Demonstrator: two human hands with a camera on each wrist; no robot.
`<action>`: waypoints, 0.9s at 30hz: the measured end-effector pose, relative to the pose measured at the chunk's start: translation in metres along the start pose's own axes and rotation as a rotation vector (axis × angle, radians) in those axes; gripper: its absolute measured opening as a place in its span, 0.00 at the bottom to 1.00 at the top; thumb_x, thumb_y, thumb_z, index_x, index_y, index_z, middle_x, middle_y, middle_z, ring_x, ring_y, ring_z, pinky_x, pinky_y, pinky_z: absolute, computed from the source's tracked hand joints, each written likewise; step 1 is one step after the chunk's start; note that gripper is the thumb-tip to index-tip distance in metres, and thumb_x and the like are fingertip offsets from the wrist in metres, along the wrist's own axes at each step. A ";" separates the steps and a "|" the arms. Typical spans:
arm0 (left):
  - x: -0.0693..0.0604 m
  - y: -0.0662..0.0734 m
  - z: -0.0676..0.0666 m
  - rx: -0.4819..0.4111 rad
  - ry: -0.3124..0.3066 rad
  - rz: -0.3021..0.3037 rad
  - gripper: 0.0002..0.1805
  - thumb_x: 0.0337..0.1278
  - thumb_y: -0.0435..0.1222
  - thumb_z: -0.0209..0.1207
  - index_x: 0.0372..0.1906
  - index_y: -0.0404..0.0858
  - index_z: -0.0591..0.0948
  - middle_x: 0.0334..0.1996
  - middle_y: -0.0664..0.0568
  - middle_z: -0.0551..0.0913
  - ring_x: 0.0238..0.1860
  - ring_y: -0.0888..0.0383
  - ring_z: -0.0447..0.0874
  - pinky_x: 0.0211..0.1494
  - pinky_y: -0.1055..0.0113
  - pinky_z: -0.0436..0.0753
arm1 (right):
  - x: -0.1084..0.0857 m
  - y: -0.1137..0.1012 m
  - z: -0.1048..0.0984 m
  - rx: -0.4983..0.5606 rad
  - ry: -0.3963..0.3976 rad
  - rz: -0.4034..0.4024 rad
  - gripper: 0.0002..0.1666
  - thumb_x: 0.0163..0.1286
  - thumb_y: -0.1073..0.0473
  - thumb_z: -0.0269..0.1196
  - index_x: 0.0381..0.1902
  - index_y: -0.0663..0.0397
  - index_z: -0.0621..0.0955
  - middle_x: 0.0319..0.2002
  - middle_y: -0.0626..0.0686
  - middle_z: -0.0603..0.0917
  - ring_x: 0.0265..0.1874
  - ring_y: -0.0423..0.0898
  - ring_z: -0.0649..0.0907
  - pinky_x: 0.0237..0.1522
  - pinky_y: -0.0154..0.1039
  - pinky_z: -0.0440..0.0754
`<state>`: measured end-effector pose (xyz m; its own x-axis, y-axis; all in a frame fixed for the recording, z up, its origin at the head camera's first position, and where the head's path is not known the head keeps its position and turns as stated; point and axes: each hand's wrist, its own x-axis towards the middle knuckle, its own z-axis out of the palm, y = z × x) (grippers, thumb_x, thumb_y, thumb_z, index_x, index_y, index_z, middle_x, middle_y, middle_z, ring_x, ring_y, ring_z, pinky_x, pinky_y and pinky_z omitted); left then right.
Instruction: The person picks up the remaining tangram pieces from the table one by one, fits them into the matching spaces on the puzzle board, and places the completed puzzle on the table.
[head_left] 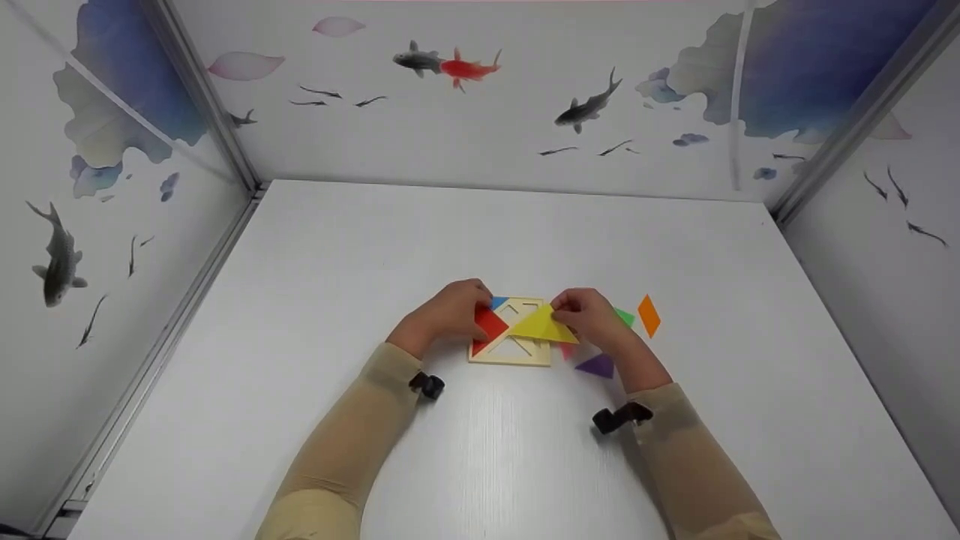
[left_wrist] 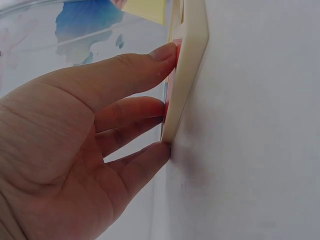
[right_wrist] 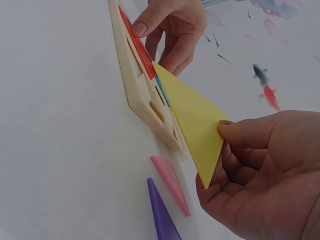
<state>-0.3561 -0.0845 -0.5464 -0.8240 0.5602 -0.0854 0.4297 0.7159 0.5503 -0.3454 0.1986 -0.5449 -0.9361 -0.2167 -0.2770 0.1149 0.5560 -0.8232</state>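
Note:
A yellow triangle is pinched between the thumb and fingers of my right hand, tilted above the right part of a pale wooden tray. The right wrist view shows the thumb on the face of the yellow triangle. My left hand rests at the tray's left side, its thumb on the red piece lying in the tray. In the left wrist view, the other fingertips of the left hand touch the red piece and the tray edge. A blue piece sits at the tray's top.
Right of the tray lie a pink piece, a purple triangle, a green piece partly behind the right hand, and an orange parallelogram. Patterned panels stand around the white table.

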 end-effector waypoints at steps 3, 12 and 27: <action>0.000 0.000 0.000 -0.002 -0.003 -0.009 0.24 0.58 0.39 0.76 0.58 0.35 0.87 0.62 0.47 0.81 0.64 0.48 0.78 0.73 0.56 0.78 | 0.000 0.000 0.001 -0.009 0.005 0.006 0.08 0.79 0.62 0.64 0.52 0.57 0.83 0.41 0.53 0.81 0.39 0.48 0.77 0.40 0.33 0.80; -0.001 0.002 0.001 -0.003 -0.006 -0.035 0.25 0.58 0.40 0.76 0.59 0.37 0.87 0.62 0.49 0.81 0.64 0.50 0.78 0.74 0.57 0.78 | -0.001 -0.002 0.001 -0.027 0.010 -0.015 0.08 0.79 0.62 0.63 0.51 0.58 0.84 0.41 0.53 0.81 0.38 0.48 0.77 0.40 0.34 0.80; -0.002 0.000 0.000 -0.002 0.009 0.009 0.20 0.56 0.37 0.75 0.54 0.36 0.88 0.61 0.47 0.81 0.64 0.48 0.79 0.73 0.55 0.78 | 0.000 0.000 0.004 0.002 0.000 -0.045 0.06 0.78 0.65 0.63 0.49 0.60 0.84 0.36 0.51 0.79 0.31 0.46 0.75 0.32 0.32 0.77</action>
<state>-0.3543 -0.0857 -0.5459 -0.8236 0.5626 -0.0727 0.4363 0.7101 0.5526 -0.3441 0.1950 -0.5468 -0.9402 -0.2419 -0.2397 0.0731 0.5441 -0.8359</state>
